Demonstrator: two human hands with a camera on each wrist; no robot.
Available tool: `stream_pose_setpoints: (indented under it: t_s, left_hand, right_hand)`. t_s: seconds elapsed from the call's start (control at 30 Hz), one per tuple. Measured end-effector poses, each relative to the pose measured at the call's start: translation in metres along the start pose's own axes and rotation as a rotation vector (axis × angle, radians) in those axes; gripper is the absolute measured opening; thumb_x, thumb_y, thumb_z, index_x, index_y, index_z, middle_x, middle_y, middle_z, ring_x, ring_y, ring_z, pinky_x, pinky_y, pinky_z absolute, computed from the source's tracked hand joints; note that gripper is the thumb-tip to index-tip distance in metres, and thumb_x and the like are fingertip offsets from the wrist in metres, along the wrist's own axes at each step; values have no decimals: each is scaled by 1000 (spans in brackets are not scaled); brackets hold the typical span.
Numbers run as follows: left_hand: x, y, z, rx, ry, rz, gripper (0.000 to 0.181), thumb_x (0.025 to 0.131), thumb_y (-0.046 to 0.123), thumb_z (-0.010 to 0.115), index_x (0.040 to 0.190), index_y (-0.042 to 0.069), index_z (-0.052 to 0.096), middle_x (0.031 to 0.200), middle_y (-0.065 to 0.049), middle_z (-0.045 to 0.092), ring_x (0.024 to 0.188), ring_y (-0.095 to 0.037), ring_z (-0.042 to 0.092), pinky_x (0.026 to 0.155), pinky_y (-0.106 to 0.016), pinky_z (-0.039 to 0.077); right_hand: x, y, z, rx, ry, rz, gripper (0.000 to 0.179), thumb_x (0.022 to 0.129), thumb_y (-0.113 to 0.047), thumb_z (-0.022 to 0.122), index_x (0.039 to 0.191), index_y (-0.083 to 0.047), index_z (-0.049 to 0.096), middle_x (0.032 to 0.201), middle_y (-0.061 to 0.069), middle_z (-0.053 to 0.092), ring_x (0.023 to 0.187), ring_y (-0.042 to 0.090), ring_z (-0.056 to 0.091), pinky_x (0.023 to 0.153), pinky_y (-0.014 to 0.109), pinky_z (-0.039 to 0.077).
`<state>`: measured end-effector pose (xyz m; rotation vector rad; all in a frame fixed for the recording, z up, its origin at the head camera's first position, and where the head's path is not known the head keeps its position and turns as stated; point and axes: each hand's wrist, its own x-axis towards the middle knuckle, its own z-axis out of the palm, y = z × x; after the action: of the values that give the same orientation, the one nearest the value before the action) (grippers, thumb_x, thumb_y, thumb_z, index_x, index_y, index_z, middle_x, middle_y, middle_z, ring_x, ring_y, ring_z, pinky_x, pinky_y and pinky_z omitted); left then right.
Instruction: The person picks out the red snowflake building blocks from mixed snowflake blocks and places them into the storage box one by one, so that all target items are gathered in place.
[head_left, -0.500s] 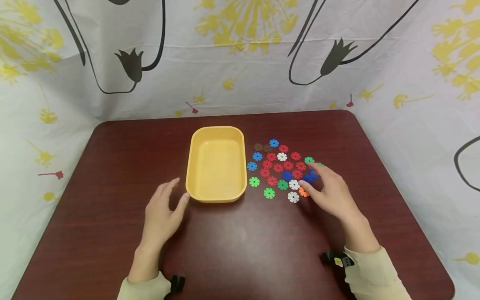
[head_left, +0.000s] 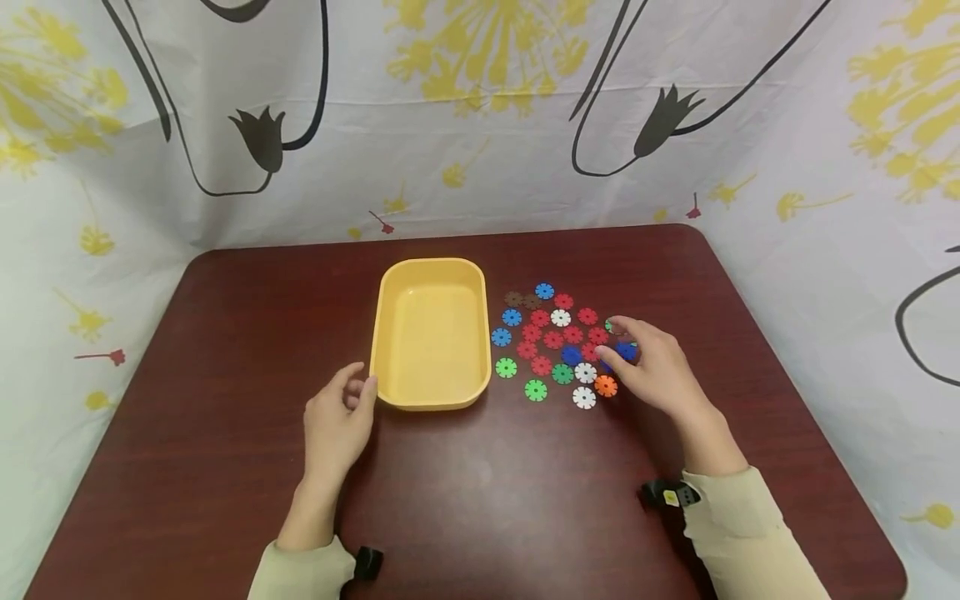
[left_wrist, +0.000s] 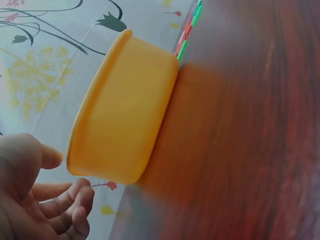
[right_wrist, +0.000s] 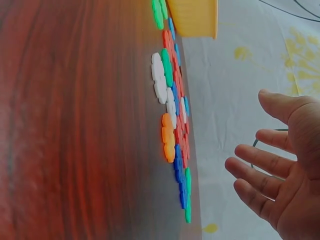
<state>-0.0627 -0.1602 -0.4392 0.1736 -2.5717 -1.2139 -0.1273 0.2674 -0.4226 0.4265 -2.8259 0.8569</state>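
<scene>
A yellow rectangular tray [head_left: 433, 350] stands on the table with nothing inside. Beside its near left corner is my left hand [head_left: 339, 425], its fingers loosely bent around nothing; the left wrist view shows the thumb and fingertips close to the tray's rim [left_wrist: 75, 150]. To the right of the tray lie notched plastic discs, among them red [head_left: 553, 339], white [head_left: 584, 397], orange [head_left: 606, 386] and light green [head_left: 536, 390] ones. My right hand [head_left: 660, 367] hovers over the right side of these discs, fingers spread and holding nothing, partly hiding some blue discs [head_left: 626, 352].
The dark red-brown table [head_left: 480, 500] has rounded corners. A white cloth [head_left: 480, 192] with yellow and grey flower prints hangs behind it and at both sides. Brown discs [head_left: 513, 299] lie close to the tray's right side.
My left hand has shifted right, closer to the tray's corner, and its fingers are more bent. My right hand has moved slightly, uncovering more of the orange disc.
</scene>
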Motion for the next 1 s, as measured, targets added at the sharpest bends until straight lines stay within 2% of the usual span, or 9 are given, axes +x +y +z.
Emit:
stream_pose_setpoints:
  t_s: [0.07,0.1,0.17,0.3,0.33,0.43,0.67,1.0]
  left_hand:
    - [0,0,0,-31,-32,-48,37,100,22,65,128,-2,66,84,-9,72,65,-17,66,67,-34,51]
    - [0,0,0,-56,-47,-69,37,100,22,65,128,-2,66,84,-10,72,64,-19,67,73,-35,52]
    - [1,1,1,-113,-80,-109,37,101,22,65,128,-2,66,83,-12,72,63,-22,69,72,-35,55]
    - [1,3,2,-254,-123,-176,35,102,17,63,128,-6,63,85,-17,72,63,-22,71,66,-33,60]
    - [1,4,3,-287,-129,-190,35,102,15,62,129,-7,62,86,-18,71,63,-21,71,60,-34,60]
    - [-1,6,4,-362,-131,-223,34,102,11,61,129,-10,60,88,-21,71,63,-17,71,59,-31,60]
    - [-3,9,4,-416,-130,-263,32,102,9,60,128,-10,60,87,-22,72,63,-14,71,60,-29,60]
    - [-2,8,5,-473,-135,-290,30,101,8,61,126,-10,59,89,-24,71,67,-23,73,62,-31,60]
  right_hand:
    - [2,2,0,2,-5,3,54,92,-21,76,136,2,56,124,24,64,100,40,65,79,57,56]
    - [3,2,0,4,-9,8,53,93,-21,76,137,2,56,125,24,63,99,40,66,79,57,56]
    - [5,3,0,9,-17,22,53,93,-21,75,137,1,55,128,25,62,100,41,66,80,58,56]
    - [9,5,0,19,-32,57,54,93,-21,75,139,1,54,131,25,61,105,42,66,84,60,55]
    - [10,6,1,21,-35,59,54,93,-21,75,138,1,54,131,25,61,105,42,66,85,60,55]
    - [14,8,2,26,-32,50,53,93,-22,75,137,1,56,128,24,62,104,41,66,85,60,54]
    - [27,14,3,22,-18,21,50,94,-21,75,134,3,57,125,26,64,108,44,63,92,61,51]
    - [39,20,4,58,-54,69,51,95,-23,73,135,5,57,125,25,63,111,43,63,94,59,51]
